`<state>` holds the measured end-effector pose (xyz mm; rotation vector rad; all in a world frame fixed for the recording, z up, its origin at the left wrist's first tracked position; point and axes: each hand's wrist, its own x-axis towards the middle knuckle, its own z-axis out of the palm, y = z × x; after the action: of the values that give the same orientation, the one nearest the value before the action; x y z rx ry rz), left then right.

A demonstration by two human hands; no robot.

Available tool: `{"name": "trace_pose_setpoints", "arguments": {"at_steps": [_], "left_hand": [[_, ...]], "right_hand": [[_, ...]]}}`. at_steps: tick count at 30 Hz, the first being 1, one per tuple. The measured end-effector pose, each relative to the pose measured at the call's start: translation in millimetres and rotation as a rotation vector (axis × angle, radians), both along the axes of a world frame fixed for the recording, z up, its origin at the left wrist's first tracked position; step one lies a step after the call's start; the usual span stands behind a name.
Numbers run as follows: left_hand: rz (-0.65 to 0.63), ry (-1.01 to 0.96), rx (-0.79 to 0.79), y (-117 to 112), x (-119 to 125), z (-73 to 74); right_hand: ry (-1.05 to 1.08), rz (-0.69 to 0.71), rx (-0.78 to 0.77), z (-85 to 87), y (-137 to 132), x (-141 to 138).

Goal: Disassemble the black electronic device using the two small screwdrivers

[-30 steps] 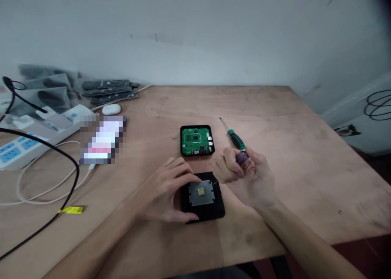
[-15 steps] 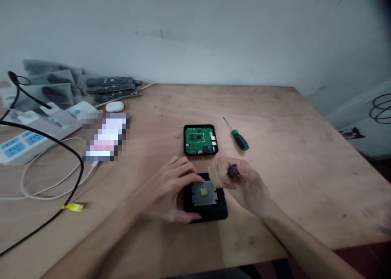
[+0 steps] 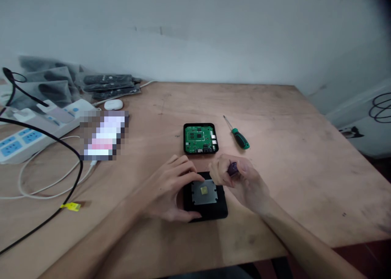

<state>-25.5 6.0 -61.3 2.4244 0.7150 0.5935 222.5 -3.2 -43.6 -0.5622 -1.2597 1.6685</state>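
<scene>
On the table's near side lies a black box cover with a silver metal plate and a small yellowish pad at its middle. My left hand grips its left side, fingers at the far edge and thumb at the near edge. Over the cover's far right corner, my right hand is closed round a screwdriver; only its dark purple handle end shows, and the tip is hidden. Just beyond both hands sits an open black case with a green circuit board in it.
A green and black screwdriver lies right of the circuit board. To the left are a phone, a white earbud case, a power strip, cables and bagged remotes. A wall stands behind the table.
The view has shifted very slightly. Both hands keep the same grips, and the cover and the other things lie where they were.
</scene>
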Motion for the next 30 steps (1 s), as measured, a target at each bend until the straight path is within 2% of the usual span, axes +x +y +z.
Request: {"name": "trace_pose_setpoints", "arguments": {"at_steps": [7,16,23,30], "left_hand": [[-0.008,-0.022,0.020,0.2,0.9,-0.3],[-0.015,0.000,0.019,1.7,0.8,4.0],[-0.003,-0.014,0.026,1.1,2.2,3.6],[-0.008,-0.014,0.031,1.2,1.7,1.7]], "right_hand": [[0.076,-0.024,-0.020,4.7,0.8,-2.0],[0.007,-0.002,0.002,-0.1,-1.8,0.0],[-0.003,-0.048,0.015,-0.2,-1.0,-1.7],[0.010,-0.013,-0.001,-1.9,0.1,-0.5]]}}
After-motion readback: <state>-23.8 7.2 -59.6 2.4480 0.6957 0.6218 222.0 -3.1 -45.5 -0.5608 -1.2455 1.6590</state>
